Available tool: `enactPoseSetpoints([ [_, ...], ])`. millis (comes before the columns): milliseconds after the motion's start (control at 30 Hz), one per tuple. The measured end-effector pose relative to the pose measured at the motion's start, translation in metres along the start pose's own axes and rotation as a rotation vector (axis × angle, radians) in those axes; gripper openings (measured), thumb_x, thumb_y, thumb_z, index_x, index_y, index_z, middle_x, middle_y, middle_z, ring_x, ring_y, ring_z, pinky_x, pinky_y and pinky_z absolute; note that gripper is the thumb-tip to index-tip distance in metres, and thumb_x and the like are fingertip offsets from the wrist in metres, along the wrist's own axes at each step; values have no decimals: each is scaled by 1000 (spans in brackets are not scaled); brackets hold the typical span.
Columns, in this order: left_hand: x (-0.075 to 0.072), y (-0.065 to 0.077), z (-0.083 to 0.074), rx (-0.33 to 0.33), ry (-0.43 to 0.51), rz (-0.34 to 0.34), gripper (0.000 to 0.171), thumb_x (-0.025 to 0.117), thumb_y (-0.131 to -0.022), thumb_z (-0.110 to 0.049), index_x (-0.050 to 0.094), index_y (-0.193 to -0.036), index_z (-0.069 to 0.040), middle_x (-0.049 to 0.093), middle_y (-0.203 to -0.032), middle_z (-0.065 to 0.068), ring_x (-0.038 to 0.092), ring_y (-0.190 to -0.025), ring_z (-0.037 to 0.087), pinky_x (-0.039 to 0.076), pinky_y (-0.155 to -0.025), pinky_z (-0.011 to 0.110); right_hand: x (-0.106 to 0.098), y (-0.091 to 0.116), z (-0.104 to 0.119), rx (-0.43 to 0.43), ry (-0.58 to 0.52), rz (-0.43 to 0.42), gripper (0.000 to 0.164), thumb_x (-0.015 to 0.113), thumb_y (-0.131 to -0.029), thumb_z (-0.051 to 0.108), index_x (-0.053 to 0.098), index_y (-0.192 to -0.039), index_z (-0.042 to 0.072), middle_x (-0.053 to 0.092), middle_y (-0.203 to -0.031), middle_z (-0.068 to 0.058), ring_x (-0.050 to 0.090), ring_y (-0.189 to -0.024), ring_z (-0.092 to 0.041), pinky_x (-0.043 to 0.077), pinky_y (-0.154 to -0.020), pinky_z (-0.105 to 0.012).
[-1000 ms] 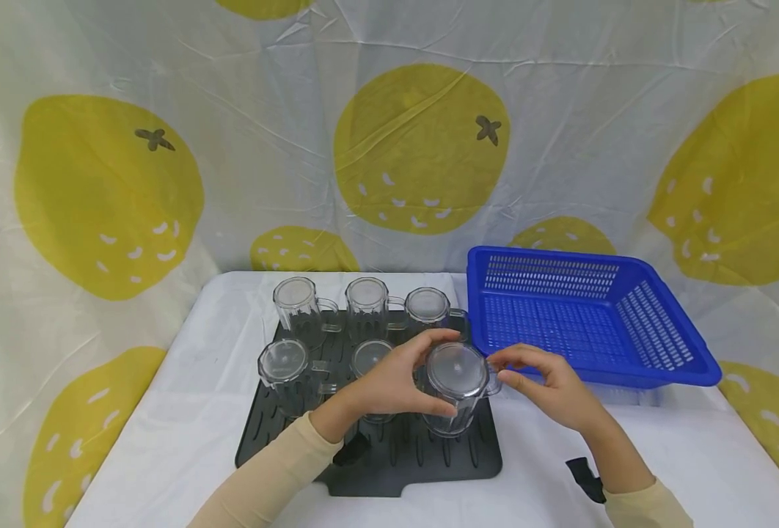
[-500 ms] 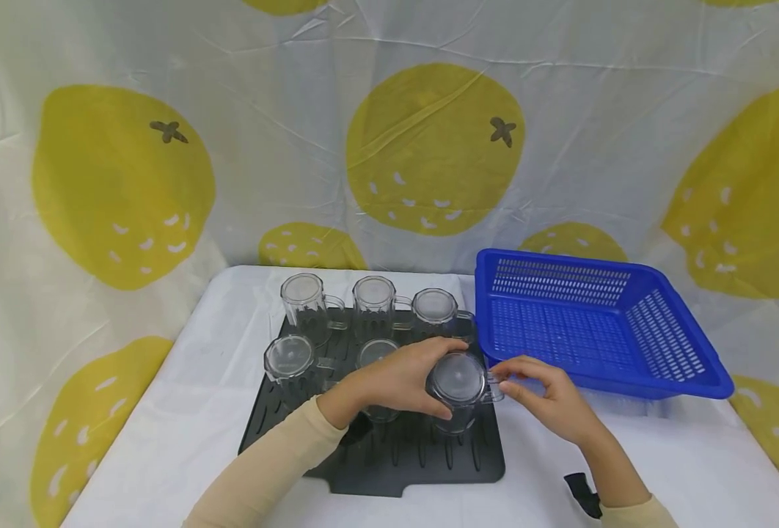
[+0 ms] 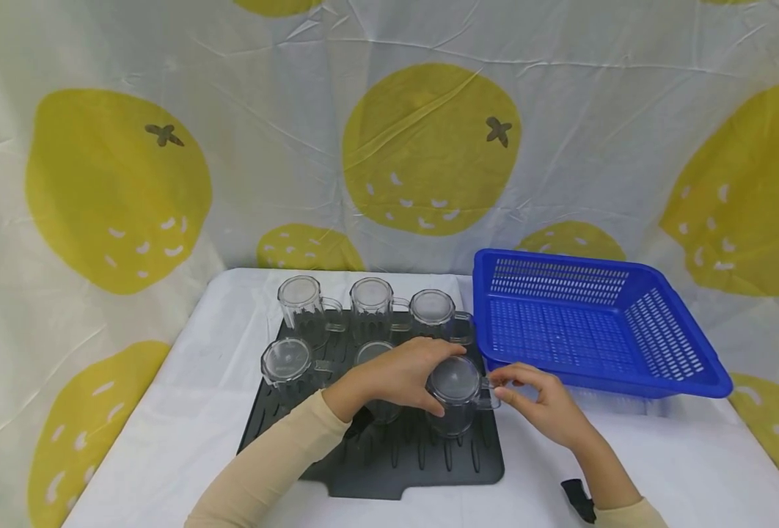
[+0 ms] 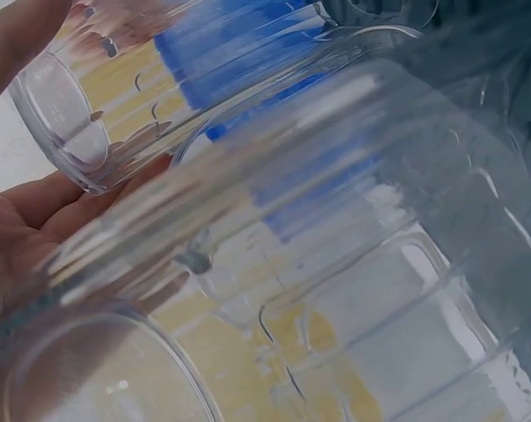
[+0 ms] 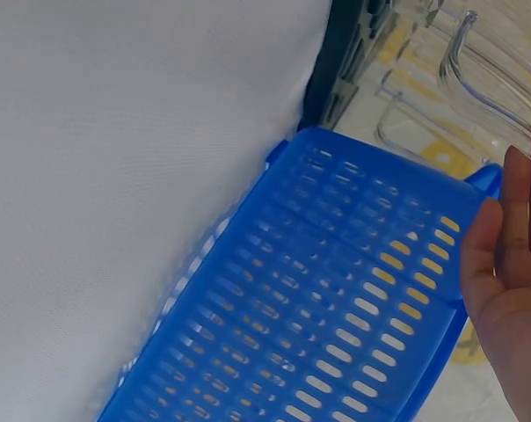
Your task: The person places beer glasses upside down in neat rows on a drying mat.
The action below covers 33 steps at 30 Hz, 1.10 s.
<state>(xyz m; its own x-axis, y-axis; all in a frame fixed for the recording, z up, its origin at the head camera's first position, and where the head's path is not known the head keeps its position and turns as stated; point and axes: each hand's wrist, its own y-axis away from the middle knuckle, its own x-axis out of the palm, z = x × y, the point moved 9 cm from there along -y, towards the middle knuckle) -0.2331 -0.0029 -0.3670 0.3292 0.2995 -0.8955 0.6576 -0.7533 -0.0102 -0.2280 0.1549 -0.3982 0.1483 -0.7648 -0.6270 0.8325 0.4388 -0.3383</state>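
A clear glass mug (image 3: 454, 383) is upside down, its round base facing up, at the right front of a black ridged drying mat (image 3: 422, 466). My left hand (image 3: 399, 378) holds its body from the left, thumb on the near side and fingers on the far side. At its handle, my right hand (image 3: 541, 403) pinches with thumb and fingertips; the right wrist view shows these fingertips (image 5: 516, 167) right at the clear handle (image 5: 481, 97). In the left wrist view, a nearer mug (image 4: 292, 290) covers much of the held one (image 4: 116, 97).
Several more upside-down glass mugs stand on the mat: a back row including a left mug (image 3: 300, 297), plus a front-left mug (image 3: 287, 359) and one partly behind my left hand. A blue perforated basket (image 3: 581, 323) sits right of them on the white-covered table (image 3: 132, 440).
The held mug has come down toward the mat and now looks more upright, with both hands following it slightly down. The head view has shifted a little. The other mugs and basket stay put.
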Motion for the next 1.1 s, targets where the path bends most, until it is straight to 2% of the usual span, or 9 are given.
enactPoseSetpoints([
  [167,3,-1,3,-17,5,16,88,87,-74,-28,42,-147,-6,50,-143,4,47,-127,19,39,-103,29,3,1,-3,-4,-1,3,22,67,-91,5,72,-111,11,70,-105,2,60,-94,-9,51,-79,-35],
  [400,3,-1,5,-25,-36,28,89,87,-75,-29,40,-148,-6,48,-146,3,48,-129,11,20,-117,38,5,-1,-4,-6,4,17,20,65,-93,5,71,-112,9,69,-105,2,61,-94,-8,52,-80,-37],
  [633,3,-1,6,-30,-26,34,91,87,-75,-28,39,-149,-9,47,-147,2,48,-127,17,37,-106,30,5,0,-7,37,6,25,19,65,-94,8,70,-112,9,69,-105,3,60,-95,-8,52,-81,-40],
  [733,3,-1,6,-30,-17,32,91,87,-74,-28,39,-149,-9,47,-146,2,48,-127,18,38,-104,29,6,0,-7,41,-4,31,18,65,-94,8,70,-112,8,69,-105,1,60,-95,-8,52,-80,-41],
  [933,2,-2,4,-14,-51,21,94,88,-73,-29,37,-150,-7,44,-149,3,45,-131,14,27,-113,34,4,-2,-7,9,-21,40,21,64,-94,6,69,-115,6,70,-108,-3,61,-96,-8,52,-80,-39],
  [1100,-3,3,6,-38,-78,-12,98,87,-73,-35,35,-151,-7,39,-152,4,37,-138,13,20,-117,39,2,-2,-8,51,-5,53,27,64,-95,10,67,-121,6,69,-115,-3,59,-101,-12,52,-82,-42],
])
